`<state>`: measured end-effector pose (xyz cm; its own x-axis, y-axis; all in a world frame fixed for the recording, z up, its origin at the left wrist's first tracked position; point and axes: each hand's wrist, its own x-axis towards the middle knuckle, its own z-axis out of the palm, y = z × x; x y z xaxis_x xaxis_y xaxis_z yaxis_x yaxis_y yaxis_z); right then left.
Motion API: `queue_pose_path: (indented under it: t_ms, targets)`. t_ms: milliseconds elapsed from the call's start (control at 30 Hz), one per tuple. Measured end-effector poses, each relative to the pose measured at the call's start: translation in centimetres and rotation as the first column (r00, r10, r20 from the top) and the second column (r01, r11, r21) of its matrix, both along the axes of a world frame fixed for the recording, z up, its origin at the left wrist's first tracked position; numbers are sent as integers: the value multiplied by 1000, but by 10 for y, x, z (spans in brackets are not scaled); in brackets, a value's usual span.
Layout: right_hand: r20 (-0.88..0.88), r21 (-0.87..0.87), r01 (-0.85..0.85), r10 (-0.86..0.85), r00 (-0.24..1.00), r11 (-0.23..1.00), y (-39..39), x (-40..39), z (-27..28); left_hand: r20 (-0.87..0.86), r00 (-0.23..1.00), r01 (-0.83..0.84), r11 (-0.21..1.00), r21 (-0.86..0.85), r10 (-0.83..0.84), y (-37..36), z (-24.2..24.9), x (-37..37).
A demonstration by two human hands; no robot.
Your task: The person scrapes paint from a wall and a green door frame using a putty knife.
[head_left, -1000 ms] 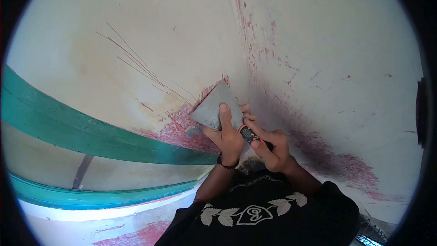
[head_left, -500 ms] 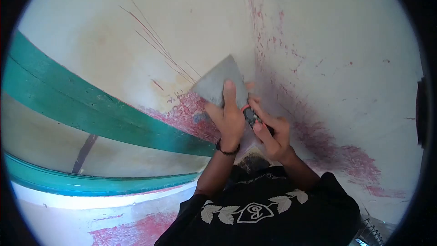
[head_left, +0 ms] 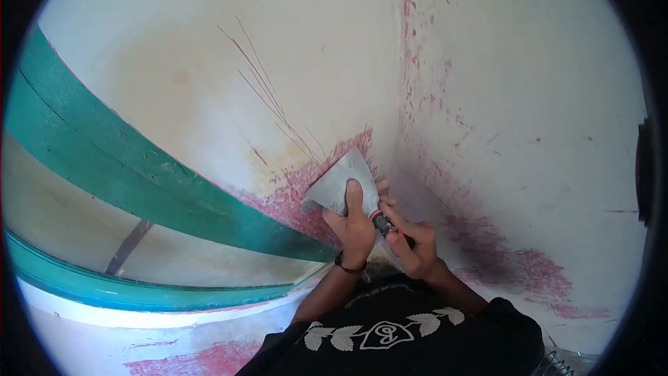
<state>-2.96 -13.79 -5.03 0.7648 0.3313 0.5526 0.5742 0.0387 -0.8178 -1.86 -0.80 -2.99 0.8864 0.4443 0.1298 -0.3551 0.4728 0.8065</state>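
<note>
A wide metal scraper [head_left: 332,184] lies against the wall, its blade edge on a red, scraped patch [head_left: 296,195]. My left hand [head_left: 356,226] grips the blade, thumb flat on its face and fingers around the edges. The scraper's black and red handle [head_left: 382,223] sits in my right hand [head_left: 416,247], which is closed around it. A dark bracelet [head_left: 350,262] circles my left wrist. Thin red scratch lines [head_left: 268,90] run up the pale wall [head_left: 341,42] above the blade.
A curved green frame [head_left: 160,181] borders the wall on the left, with a second green strip [head_left: 139,292] below. The wall corner [head_left: 401,83] runs upward, flecked with red. More red patches [head_left: 536,271] mark the right wall. A wire coil [head_left: 553,362] shows at the lower right.
The scraper and both hands have moved down and back toward my body. More red now shows on the wall above the blade. My view has shifted slightly.
</note>
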Motion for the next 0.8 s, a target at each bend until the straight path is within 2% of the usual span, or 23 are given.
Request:
queue_pose_path:
  t_ms: [100,200,300,400,467,500,600,667,700,800]
  targets:
    - [8,45,8,-8,1000,999,11,6,11,36,999,-3,999,41,1,8,27,8]
    - [-48,30,-5,6,999,1000,16,11,46,127,991,29,995,97,-41,16,59,19]
    - [49,-47,20,-17,999,999,13,4,42,93,994,55,998,-38,-51,13,48,4]
    - [205,-69,28,-13,979,997,11,7,2,15,1000,-27,998,-50,28,9,3,-8]
    - [296,-49,35,-19,955,998,16,17,2,55,999,0,999,-53,3,15,4,-1]
    - [270,-50,26,-12,963,998,19,16,9,57,998,11,998,-59,-8,17,4,-3]
    - [88,-71,-22,28,996,997,26,10,51,104,994,-24,1000,16,22,25,67,-3]
    - [155,-20,-10,13,988,1000,32,11,58,164,986,-35,998,61,24,29,86,-1]
    - [194,12,-6,4,981,1000,35,13,61,155,988,-33,998,53,25,29,83,-2]
    - [257,-36,-13,22,966,999,31,15,35,115,992,-59,998,18,57,29,46,-6]
